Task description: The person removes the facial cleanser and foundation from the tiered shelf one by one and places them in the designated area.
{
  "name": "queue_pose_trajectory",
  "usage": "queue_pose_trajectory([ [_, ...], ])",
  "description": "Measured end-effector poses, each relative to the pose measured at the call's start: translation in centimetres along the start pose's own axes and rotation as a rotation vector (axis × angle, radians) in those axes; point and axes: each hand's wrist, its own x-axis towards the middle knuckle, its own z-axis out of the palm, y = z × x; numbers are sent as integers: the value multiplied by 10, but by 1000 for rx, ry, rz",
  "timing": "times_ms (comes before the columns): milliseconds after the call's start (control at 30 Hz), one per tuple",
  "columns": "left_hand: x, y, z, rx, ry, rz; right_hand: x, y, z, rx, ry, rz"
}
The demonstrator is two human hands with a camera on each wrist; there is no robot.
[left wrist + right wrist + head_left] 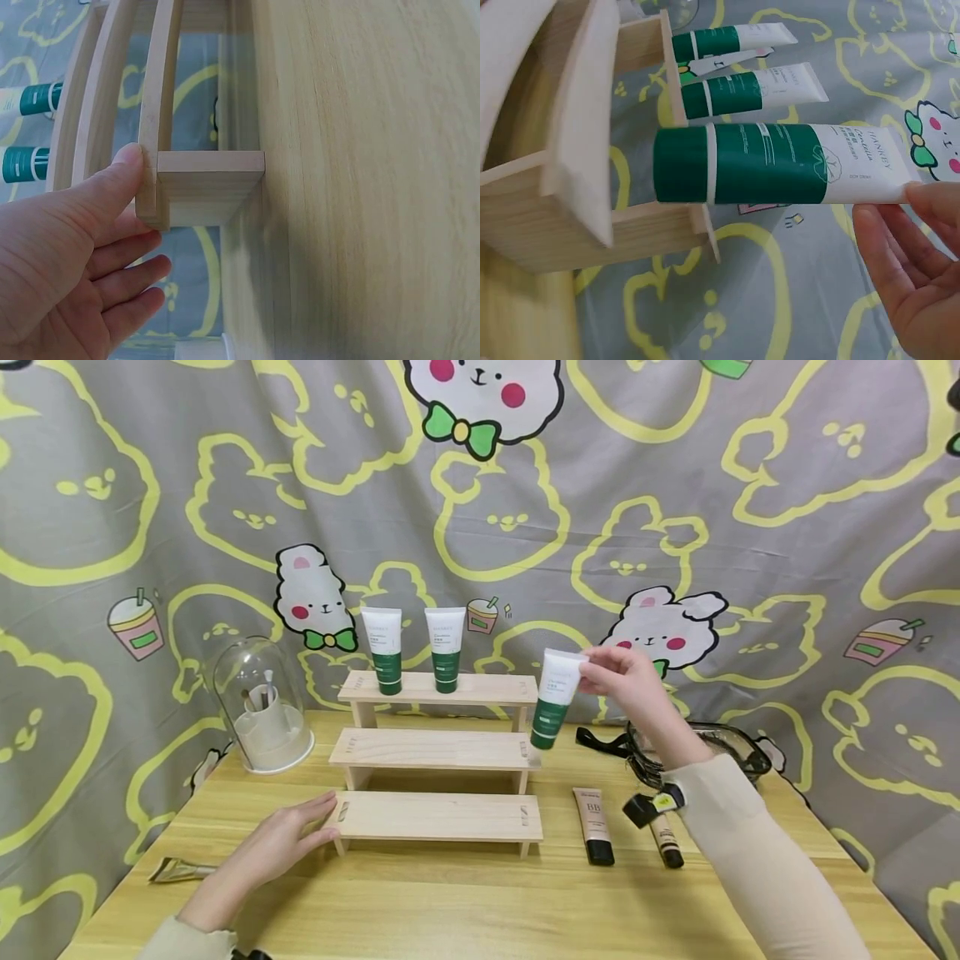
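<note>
A white and green squeeze tube [557, 700] hangs cap down at the right end of the top step. My right hand [618, 681] pinches its white crimped end between thumb and fingers; the right wrist view shows the tube [765, 163] side-on. Two matching tubes, one on the left [384, 652] and one nearer the middle [446, 650], stand on their caps on the top step of a three-step wooden display stand [442, 815]. My left hand [277, 839] holds the left end of the lowest step, with the thumb [129, 161] against the board's edge.
Right of the stand lie a BB cream tube [592, 825] and a slim beige tube [667, 842]. Behind them sits a clear pouch with black trim [750, 757]. A glass dome [258, 702] covers brushes at back left. A brush-like object [180, 869] lies by my left wrist.
</note>
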Motion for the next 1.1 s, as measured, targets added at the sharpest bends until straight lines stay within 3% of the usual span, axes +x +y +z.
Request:
queue_pose_trajectory([
  [567,-2,1,-1,-8,-2,0,-72,86,-23,40,-152,253],
  [833,-1,1,-1,-2,4,0,-100,106,-26,91,-333,346],
  [1100,0,0,0,-9,-9,-9,-120,123,-31,170,-500,387],
])
